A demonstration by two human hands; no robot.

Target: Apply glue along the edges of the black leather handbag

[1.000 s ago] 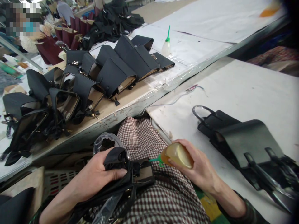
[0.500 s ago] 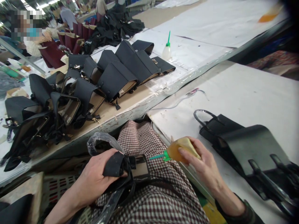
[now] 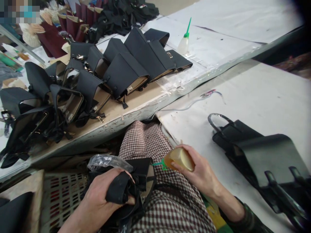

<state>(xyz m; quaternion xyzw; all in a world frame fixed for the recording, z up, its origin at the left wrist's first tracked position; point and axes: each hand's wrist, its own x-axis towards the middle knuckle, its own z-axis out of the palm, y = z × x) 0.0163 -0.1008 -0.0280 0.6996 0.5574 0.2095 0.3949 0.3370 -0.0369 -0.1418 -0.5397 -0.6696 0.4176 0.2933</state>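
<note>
On my lap, over the checked apron (image 3: 138,142), lies a black handbag (image 3: 139,166) with a plastic-wrapped handle. My left hand (image 3: 107,191) is closed around a bunched black part of it. In my right hand (image 3: 194,171) is a squeeze bottle (image 3: 178,158) of amber liquid, lying on its side. Its thin green nozzle points left, with the tip at the bag's edge; whether it touches, I cannot tell. The bag's lower part is hidden behind my left hand.
Several black bags (image 3: 126,74) crowd the bench at left. Behind them stands another green-nozzled bottle (image 3: 184,43). More black bags (image 3: 267,155) lie on the white table (image 3: 245,90) at right. A plastic crate (image 3: 65,194) sits low at left. A person's hand (image 3: 36,28) shows beside maroon pieces (image 3: 50,40).
The bottle has moved left and its nozzle tip has come to the bag's edge. The bag has turned in my left hand. My view has tilted down a little.
</note>
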